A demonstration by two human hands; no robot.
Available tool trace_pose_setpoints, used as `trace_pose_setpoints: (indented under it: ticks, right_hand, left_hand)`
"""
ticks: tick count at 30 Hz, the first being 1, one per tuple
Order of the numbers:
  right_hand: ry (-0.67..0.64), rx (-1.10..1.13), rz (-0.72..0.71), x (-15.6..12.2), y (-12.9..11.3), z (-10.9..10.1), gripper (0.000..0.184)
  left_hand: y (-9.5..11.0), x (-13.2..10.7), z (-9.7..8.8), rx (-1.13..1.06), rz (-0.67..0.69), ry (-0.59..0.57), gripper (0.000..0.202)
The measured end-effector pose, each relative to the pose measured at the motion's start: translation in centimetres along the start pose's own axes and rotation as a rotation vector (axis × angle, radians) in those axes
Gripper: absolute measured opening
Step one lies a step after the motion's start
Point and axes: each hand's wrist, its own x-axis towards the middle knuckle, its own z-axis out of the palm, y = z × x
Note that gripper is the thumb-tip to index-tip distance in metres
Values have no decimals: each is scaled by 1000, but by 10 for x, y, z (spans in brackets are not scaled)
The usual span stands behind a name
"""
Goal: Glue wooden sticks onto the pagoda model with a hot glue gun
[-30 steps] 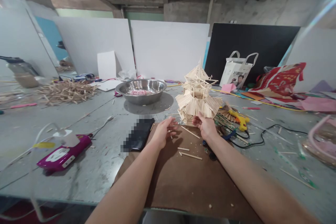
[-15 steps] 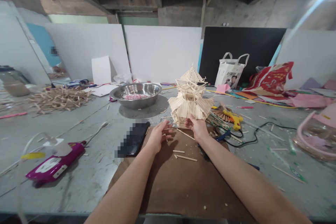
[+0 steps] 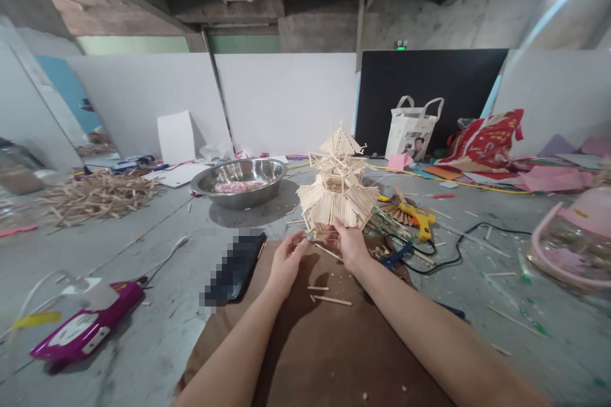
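A small pagoda model [image 3: 337, 186] built of thin wooden sticks stands at the far end of a brown board [image 3: 329, 343]. My right hand [image 3: 351, 246] grips the lower edge of the model with curled fingers. My left hand [image 3: 285, 259] is just left of the base, fingers bent and pinched near a small stick at the model's foot; what it holds is too small to make out. A few loose sticks [image 3: 329, 299] lie on the board between my forearms.
A phone [image 3: 236, 267] lies left of the board. Behind it sits a steel bowl [image 3: 238, 180]. A yellow glue gun [image 3: 414, 219] with black cable is on the right. A stick pile [image 3: 95, 191], a magenta box [image 3: 81, 329], a pink container [image 3: 573, 241] and bags [image 3: 413, 128] surround them.
The view has shifted, so everything sits further left and lower. My left hand has moved closer to the model's base. My right hand keeps its grip.
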Motion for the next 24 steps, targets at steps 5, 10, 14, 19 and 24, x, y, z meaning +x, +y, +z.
trace_pose_setpoints:
  ticks: [5, 10, 14, 19, 24]
  right_hand:
    - [-106, -92, 136, -7, -10, 0, 12]
    - [-278, -258, 322, -16, -31, -13, 10]
    - [-399, -383, 422, -24, -49, -31, 18]
    - [-502, -569, 330, -21, -82, -49, 21]
    - [-336, -550, 40, 9, -118, -57, 23]
  left_hand:
    - [7, 3, 3, -36, 3, 81, 43]
    - [20, 14, 9, -55, 13, 137, 35]
    - [32, 28, 14, -61, -34, 168, 32]
    - [35, 50, 13, -52, -74, 215, 26]
    - [33, 72, 13, -53, -64, 266, 20]
